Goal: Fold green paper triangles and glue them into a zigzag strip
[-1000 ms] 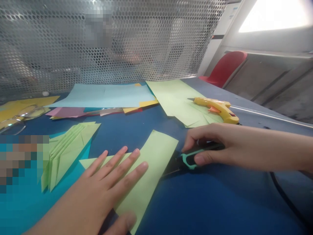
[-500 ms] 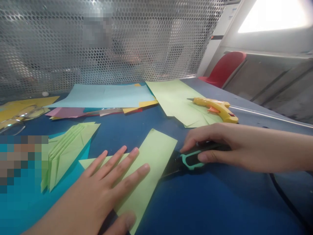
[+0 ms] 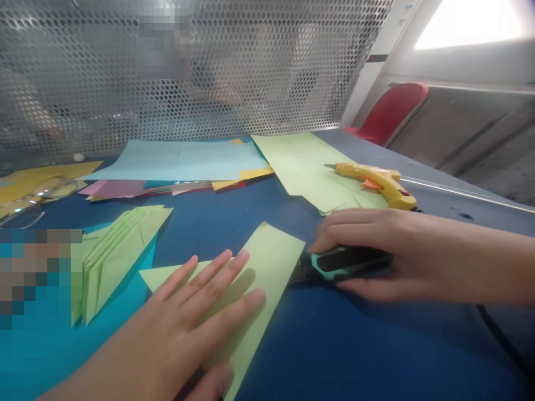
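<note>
At lower left-centre, the left hand is lying spread, probably steadying green paper; right of centre, the right hand is gripping scissors.

- green sheet: paper, matt, smooth
- folded green stack: paper, matt, creased
- teal-rimmed tool: plastic-looking rim
- glue gun: plastic, slight gloss
- perforated screen: shiny metal
- table top: smooth, mostly matt
</note>
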{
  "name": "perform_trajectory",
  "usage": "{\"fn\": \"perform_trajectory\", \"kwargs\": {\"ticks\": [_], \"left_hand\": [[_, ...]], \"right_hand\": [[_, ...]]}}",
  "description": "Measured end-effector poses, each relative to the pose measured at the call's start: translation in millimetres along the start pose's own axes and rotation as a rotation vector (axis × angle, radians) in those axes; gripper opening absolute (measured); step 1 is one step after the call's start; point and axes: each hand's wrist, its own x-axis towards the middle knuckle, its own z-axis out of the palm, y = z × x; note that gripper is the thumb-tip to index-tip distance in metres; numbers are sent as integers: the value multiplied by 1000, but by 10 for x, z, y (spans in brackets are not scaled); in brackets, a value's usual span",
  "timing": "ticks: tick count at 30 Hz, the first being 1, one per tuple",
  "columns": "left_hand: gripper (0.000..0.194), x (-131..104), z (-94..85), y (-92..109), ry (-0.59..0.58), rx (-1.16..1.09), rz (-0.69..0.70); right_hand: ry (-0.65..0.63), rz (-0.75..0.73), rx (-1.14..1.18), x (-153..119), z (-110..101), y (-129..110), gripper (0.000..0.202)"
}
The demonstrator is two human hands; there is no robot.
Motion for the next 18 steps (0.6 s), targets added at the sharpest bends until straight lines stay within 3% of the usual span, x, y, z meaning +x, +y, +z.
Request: {"fn": "perform_trajectory", "kwargs": {"ticks": [7, 13, 18], "left_hand": [[58, 11, 27, 12, -1, -15, 0], [60, 12, 116, -41, 66, 115, 68], [61, 20, 99, -58, 55, 94, 84]], "right_hand": [[26, -145, -163, -34, 9, -8, 20], [46, -156, -167, -14, 29, -13, 22], [76, -196, -192, 19, 80, -7, 20]]}}
